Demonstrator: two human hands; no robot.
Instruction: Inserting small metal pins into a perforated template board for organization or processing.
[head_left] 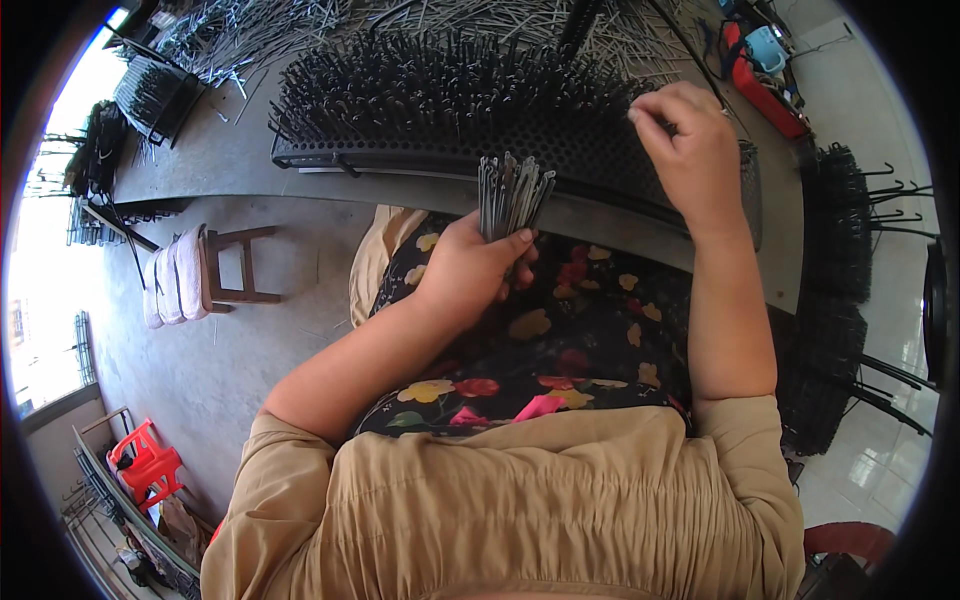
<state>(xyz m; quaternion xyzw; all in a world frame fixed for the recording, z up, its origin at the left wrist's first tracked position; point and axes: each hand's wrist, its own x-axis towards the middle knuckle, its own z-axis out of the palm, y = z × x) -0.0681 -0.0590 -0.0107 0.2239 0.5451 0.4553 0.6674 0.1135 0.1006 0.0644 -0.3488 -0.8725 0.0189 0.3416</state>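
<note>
My left hand is wrapped round a bundle of thin metal rods. The rods stand upright in my fist, and their small bent ends show at the top. In front of me is a black perforated rack, packed with many dark upright rods with hooked tips. My right hand is raised over the right end of this rack. Its thumb and forefinger are pinched together near the last rods. Whatever may lie between those fingertips is too small to make out.
Loose metal rods lie heaped behind the rack. A smaller filled rack stands far left, and a wooden stool with a towel is below it. Dark bundled rods line the right side. A red tray sits back right.
</note>
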